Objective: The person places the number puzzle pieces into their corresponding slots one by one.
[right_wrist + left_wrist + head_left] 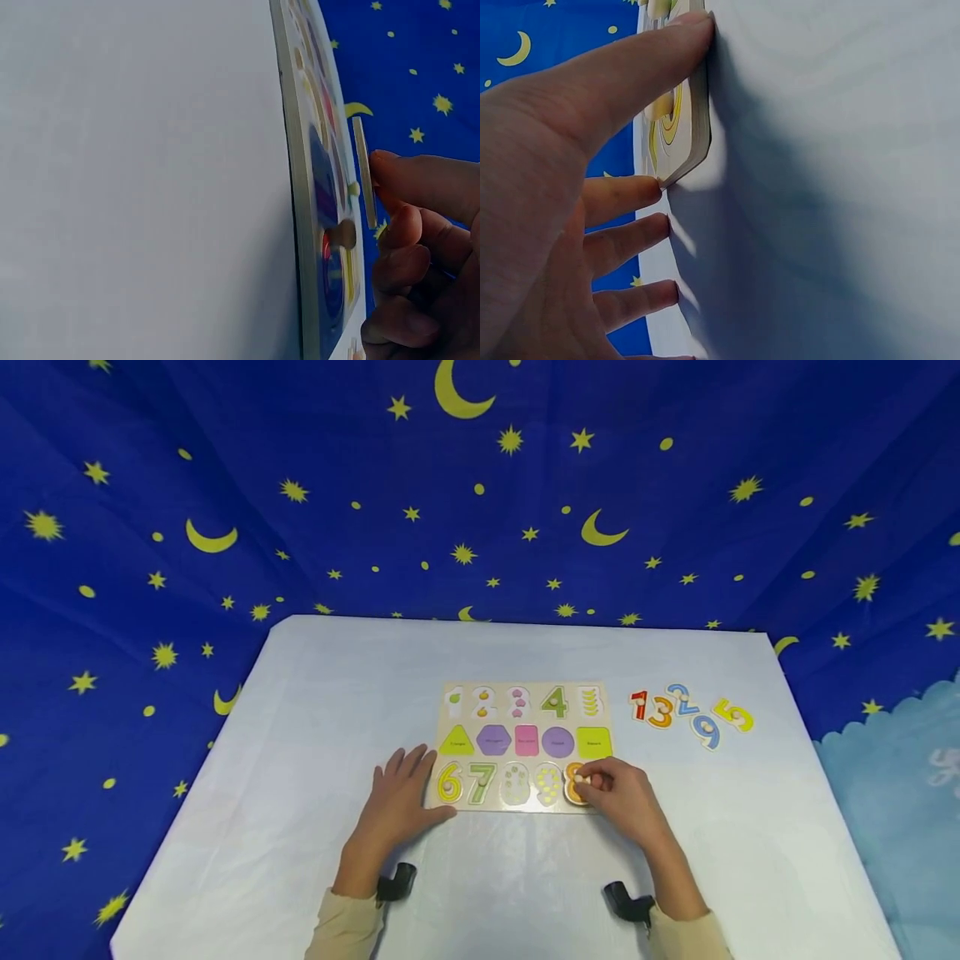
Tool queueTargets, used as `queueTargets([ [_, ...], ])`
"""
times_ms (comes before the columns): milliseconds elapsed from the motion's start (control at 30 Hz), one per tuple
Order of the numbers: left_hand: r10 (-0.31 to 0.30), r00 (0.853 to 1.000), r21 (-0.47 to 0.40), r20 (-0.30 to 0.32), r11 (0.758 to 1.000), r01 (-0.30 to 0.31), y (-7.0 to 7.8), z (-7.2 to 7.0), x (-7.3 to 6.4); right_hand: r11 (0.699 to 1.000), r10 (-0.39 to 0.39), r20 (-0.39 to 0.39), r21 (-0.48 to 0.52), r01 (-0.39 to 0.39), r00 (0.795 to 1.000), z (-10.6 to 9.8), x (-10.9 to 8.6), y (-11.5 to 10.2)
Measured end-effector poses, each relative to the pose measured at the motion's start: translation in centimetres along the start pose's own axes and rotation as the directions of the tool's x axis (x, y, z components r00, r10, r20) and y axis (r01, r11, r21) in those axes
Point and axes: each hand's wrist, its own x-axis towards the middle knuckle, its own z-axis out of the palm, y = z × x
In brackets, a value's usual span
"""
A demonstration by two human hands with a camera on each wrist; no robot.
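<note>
A wooden number puzzle board (pixel 531 758) lies on the white table. My left hand (pixel 397 797) rests at its left side with fingers spread, and the thumb (pixel 645 71) touches the board's near edge. My right hand (pixel 626 797) pinches the orange number 8 puzzle piece (pixel 576 783) by its knob over the board's near right corner. In the right wrist view the held piece (pixel 363 169) appears edge-on, apart from the board. The yellow 6 (pixel 449 783), green 7 (pixel 482 783) and green 4 (pixel 554 702) pieces sit in the board.
Right of the board lie loose pieces: a red 1 (pixel 639 705), an orange 3 (pixel 661 712), a blue 2 (pixel 682 698), a blue 9 (pixel 706 731) and a yellow 5 (pixel 733 716). A blue star-and-moon cloth (pixel 337 527) hangs behind the table (pixel 337 693).
</note>
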Motion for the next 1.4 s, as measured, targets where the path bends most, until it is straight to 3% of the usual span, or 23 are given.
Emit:
queueTargets([
  [633, -0.002, 1.000, -0.004, 0.007, 1.000, 0.002, 0.0, 0.1, 0.0, 0.996, -0.076, 0.027, 0.056, 0.074, 0.997, 1.6, 0.7, -1.5],
  [1400, 0.011, 1.000, 0.000, -0.001, 1.000, -0.011, 0.0, -0.2, -0.1, 0.986, -0.162, 0.038, 0.050, 0.160, 0.986, 4.3, 1.4, -3.0],
])
